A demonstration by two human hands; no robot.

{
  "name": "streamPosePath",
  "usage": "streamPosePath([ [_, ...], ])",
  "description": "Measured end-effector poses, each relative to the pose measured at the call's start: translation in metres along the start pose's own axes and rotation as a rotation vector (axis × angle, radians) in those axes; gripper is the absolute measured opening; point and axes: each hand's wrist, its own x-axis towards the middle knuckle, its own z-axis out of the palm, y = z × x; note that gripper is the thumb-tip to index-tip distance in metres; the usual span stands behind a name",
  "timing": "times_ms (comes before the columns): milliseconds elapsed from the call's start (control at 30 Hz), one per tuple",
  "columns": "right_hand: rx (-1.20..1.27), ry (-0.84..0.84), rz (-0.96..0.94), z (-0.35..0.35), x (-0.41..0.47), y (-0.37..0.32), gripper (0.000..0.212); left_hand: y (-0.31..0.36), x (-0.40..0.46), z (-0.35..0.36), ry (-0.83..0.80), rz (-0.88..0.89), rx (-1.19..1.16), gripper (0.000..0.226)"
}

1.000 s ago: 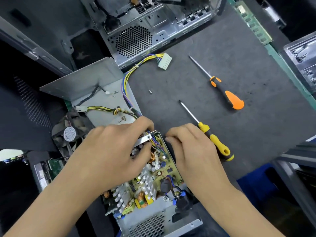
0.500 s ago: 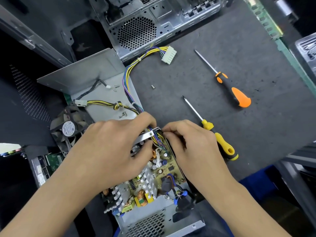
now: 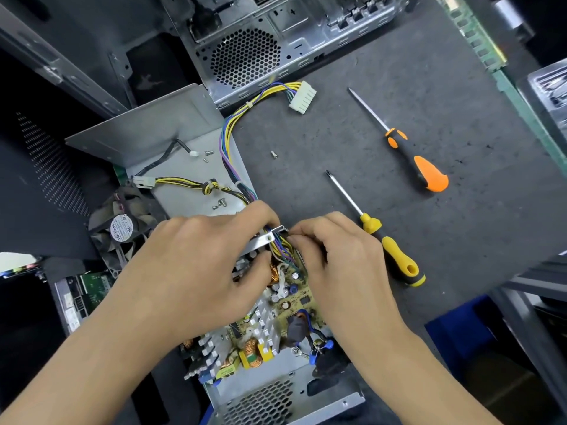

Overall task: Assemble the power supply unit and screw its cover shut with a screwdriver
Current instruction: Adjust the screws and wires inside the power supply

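While the open power supply unit (image 3: 276, 326) sat nearest on the mat (image 3: 460, 210), the left hand (image 3: 196, 271) pinched its metal bracket (image 3: 262, 240) and the right hand (image 3: 334, 262) pinched the wire bundle (image 3: 280, 248) beside it. Yellow screwdriver (image 3: 389, 250) lay just right of them, orange screwdriver (image 3: 411, 154) and detached cover (image 3: 171, 133) further back.

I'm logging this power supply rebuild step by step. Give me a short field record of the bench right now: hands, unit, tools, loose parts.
left hand: grips a metal bracket at the wire bundle
right hand: fingertips pinch at the wires beside the bracket
power supply unit: open, circuit board exposed
cover: off, lying beyond the unit
screwdrivers: yellow screwdriver and orange screwdriver on the mat, untouched
loose screw: on the mat
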Motion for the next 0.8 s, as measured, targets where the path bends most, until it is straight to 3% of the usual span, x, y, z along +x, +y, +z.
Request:
streamPosePath([
  [500, 0.074, 0.086, -0.012, 0.0054, -0.0055, -0.0002, 0.010, -0.0012, -0.0014, -0.0042, -0.006, -0.013, -0.075, 0.028],
  [800, 0.001, 0.040, -0.106, 0.0044, -0.0085, 0.0075, 0.011, 0.0000, -0.0022, -0.0061, -0.012, -0.008, -0.092, 0.030],
])
